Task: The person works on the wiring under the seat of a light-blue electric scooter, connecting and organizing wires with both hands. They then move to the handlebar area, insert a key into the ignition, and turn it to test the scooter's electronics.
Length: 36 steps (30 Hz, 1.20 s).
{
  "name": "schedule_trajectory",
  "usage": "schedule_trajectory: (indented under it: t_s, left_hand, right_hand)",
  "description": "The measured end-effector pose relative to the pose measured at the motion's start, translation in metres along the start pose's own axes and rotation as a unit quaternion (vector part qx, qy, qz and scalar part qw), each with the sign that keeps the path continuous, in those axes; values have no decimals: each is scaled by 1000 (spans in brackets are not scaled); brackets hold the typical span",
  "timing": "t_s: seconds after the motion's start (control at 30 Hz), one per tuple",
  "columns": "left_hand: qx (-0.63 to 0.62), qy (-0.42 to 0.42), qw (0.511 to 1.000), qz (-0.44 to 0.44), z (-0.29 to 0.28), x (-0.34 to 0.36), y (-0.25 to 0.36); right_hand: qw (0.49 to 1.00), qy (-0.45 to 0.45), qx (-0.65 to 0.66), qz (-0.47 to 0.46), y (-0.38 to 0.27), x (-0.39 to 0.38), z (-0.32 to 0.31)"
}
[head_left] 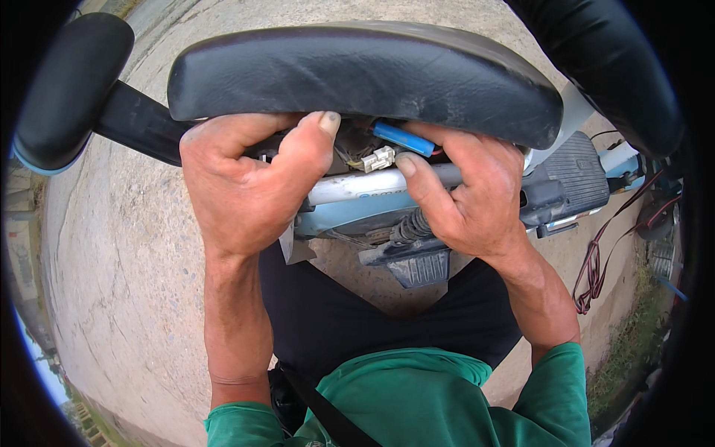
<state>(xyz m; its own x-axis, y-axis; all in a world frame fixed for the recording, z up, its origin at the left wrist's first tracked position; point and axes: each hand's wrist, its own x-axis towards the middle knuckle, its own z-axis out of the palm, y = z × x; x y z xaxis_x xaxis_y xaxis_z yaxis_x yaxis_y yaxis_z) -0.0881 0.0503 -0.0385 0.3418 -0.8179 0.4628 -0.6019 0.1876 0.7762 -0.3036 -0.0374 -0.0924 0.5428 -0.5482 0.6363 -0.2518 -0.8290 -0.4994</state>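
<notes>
A padded black seat spans the upper middle of the view. Under its near edge a blue cylindrical part with a red wire at its right end sits close to a white wire connector. My left hand reaches beneath the seat, fingers curled and mostly hidden, thumb pointing up. My right hand is tucked under the seat's right part; its index finger lies by the blue part and its thumb tip by the connector. What either hand grips is hidden. A silver frame tube runs below.
A ribbed black footboard lies to the right, and a black pedal-like piece hangs below the tube. Black padded parts stand at far left and upper right. A dark red cable hangs over the concrete ground.
</notes>
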Motion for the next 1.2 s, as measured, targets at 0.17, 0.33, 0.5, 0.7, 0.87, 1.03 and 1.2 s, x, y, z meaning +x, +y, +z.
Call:
schedule_trajectory:
  t_s: [0.17, 0.33, 0.5, 0.7, 0.87, 1.03, 1.2]
  left_hand:
    - [-8, -4, 1000, -4, -1, 0, -1]
    - [-10, -2, 1000, -7, 0, 0, -1]
    - [-20, -11, 999, -28, -1, 0, 2]
    - [-50, 2, 999, -16, 1, 0, -2]
    - [-95, -23, 995, 18, -9, 5, -31]
    - [-150, 11, 989, 8, 4, 2, -20]
    - [-166, 42, 985, -3, 12, 0, -12]
  right_hand:
    - [1000, -13, 13, -1, -2, 1, -6]
    - [999, -21, 14, -20, 3, 2, -9]
    - [1000, -20, 16, 4, 3, -1, -8]
    - [999, -33, -6, 4, -3, 1, -9]
    - [1000, 18, 9, 13, 1, 3, 0]
    - [1000, -11, 11, 18, 1, 0, -3]
    - [998, -59, -20, 27, -2, 1, -13]
